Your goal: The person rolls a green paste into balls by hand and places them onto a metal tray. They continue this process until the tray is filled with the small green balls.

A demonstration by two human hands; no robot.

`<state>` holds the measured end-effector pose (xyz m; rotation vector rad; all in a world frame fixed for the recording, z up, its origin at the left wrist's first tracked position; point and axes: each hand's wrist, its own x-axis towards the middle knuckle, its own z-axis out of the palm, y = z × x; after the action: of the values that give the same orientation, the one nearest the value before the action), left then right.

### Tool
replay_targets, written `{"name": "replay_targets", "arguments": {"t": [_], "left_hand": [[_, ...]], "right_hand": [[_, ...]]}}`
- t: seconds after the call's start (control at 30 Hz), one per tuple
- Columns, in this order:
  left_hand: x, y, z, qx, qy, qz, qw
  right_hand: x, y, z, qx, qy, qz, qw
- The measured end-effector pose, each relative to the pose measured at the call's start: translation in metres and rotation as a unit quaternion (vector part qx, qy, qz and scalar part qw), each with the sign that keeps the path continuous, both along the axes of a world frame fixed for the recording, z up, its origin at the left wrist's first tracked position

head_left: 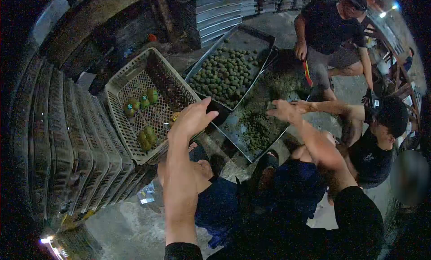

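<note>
My left hand [192, 119] is over the right rim of a plastic crate [120, 138]. Its thumb and a finger are apart, and nothing shows between them. Inside the crate lie several green-brown round fruits [147, 138], some with small stickers. A small yellow thing [175, 117] shows beside my left hand; I cannot make out its kind. My right hand [283, 111] hovers above a metal tray [233, 141] of dark crumbly clumps [258, 129]. Its fingers are bent but apart, with nothing visible in them.
Another metal tray [269, 39] holds many small round greenish balls [222, 73]. Stacked crates [81, 147] stand at left. A co-worker's hand [305, 106] reaches in beside my right hand. Another seated person [330, 28] holds a red-and-yellow tool [307, 73]. Metal sheets [218, 17] stand behind.
</note>
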<state>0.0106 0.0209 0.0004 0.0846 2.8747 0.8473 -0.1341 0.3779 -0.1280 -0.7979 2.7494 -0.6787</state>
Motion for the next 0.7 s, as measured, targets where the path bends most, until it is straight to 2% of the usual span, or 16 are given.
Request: {"name": "replay_targets", "arguments": {"t": [0.07,0.1,0.13,0.2,0.27,0.3,0.37,0.43,0.47,0.53,0.6,0.63,0.67,0.7], "left_hand": [[0.002,0.000,0.000,-0.002,0.010,-0.006,1.000],[0.003,0.000,-0.001,0.002,0.015,-0.001,1.000],[0.004,0.001,-0.001,0.002,0.030,0.001,1.000],[0.007,0.001,-0.003,0.001,0.045,0.006,0.999],[0.009,0.004,-0.002,-0.022,0.048,-0.008,0.999],[0.012,0.006,0.004,-0.024,0.049,-0.004,0.998],[0.023,0.011,0.013,-0.011,-0.012,0.013,1.000],[0.032,0.009,0.000,-0.017,0.004,0.020,1.000],[0.034,0.011,-0.006,-0.044,-0.012,0.022,0.999],[0.037,0.018,-0.031,-0.104,-0.010,-0.017,0.994],[0.038,0.052,-0.065,-0.082,-0.141,-0.015,0.986],[0.042,0.064,-0.121,-0.087,-0.106,-0.093,0.986],[0.046,0.086,-0.133,-0.038,-0.242,-0.136,0.960],[0.052,0.117,-0.130,-0.104,-0.324,-0.159,0.927]], "right_hand": [[0.008,-0.021,0.053,0.112,0.001,-0.057,0.992],[-0.008,-0.016,0.038,0.116,0.006,-0.053,0.992],[-0.034,-0.004,0.004,0.067,-0.046,-0.073,0.994],[-0.031,-0.012,0.012,0.018,-0.098,-0.090,0.991],[0.024,-0.056,0.091,0.192,0.075,-0.041,0.978],[0.032,-0.064,0.095,0.190,0.077,-0.038,0.978],[0.043,-0.073,0.093,0.203,0.050,-0.041,0.977],[0.038,-0.067,0.055,0.186,0.047,-0.034,0.981],[0.024,-0.056,0.015,0.135,0.047,0.007,0.990],[0.022,-0.058,0.007,0.073,-0.012,0.097,0.993],[0.024,-0.064,-0.010,0.092,-0.018,0.105,0.990],[0.022,-0.068,-0.017,0.116,-0.014,0.114,0.987],[0.022,-0.074,-0.021,0.112,-0.019,0.117,0.987],[0.022,-0.080,-0.024,0.091,-0.059,0.093,0.990]]}}
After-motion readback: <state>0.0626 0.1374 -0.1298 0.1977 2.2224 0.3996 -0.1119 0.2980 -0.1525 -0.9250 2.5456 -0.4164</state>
